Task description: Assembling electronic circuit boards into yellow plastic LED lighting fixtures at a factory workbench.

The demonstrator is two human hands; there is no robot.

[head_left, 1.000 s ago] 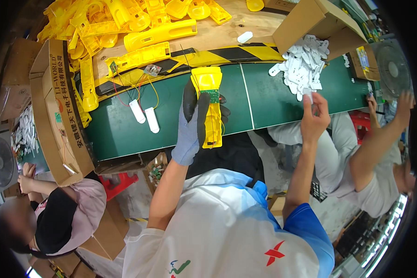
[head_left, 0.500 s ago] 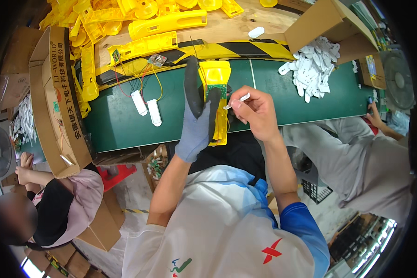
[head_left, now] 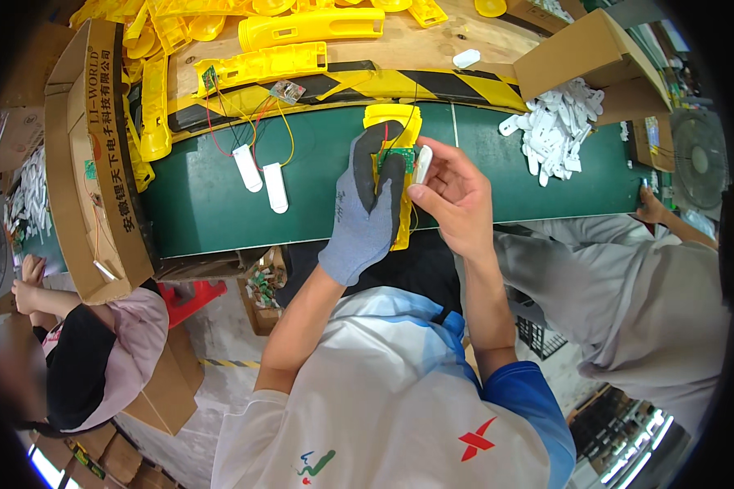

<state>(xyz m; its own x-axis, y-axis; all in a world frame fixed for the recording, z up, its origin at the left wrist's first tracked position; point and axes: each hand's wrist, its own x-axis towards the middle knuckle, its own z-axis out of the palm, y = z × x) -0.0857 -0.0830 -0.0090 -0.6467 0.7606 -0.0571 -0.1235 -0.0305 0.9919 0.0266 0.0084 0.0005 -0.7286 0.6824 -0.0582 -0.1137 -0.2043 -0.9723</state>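
A: Where's the yellow housing (head_left: pixel 400 130)?

B: Over the near edge of the green belt (head_left: pixel 318 187), lying lengthwise away from the person. A small green circuit board (head_left: pixel 401 156) sits in it

A: Who has hold of it?

B: The left hand (head_left: pixel 365 213), in a grey glove with dark fingertips. Its fingers are wrapped over the housing from the left, closed around it

A: And the other one?

B: The bare right hand (head_left: pixel 453 196) pinches a small white plastic piece (head_left: pixel 422 164) between thumb and fingers, right against the housing's right side, beside the board

A: What lies around them?

B: To the left on the belt, two white capsule-shaped parts (head_left: pixel 261 177) with red and yellow wires running up to loose boards. Beyond the belt, a black-and-yellow striped edge (head_left: pixel 457 81) and a heap of yellow shells (head_left: pixel 245 41) on the wooden top. At right, a pile of white pieces (head_left: pixel 556 130) spills from a cardboard box (head_left: pixel 583 53). A long open carton (head_left: pixel 81 163) stands at the belt's left end
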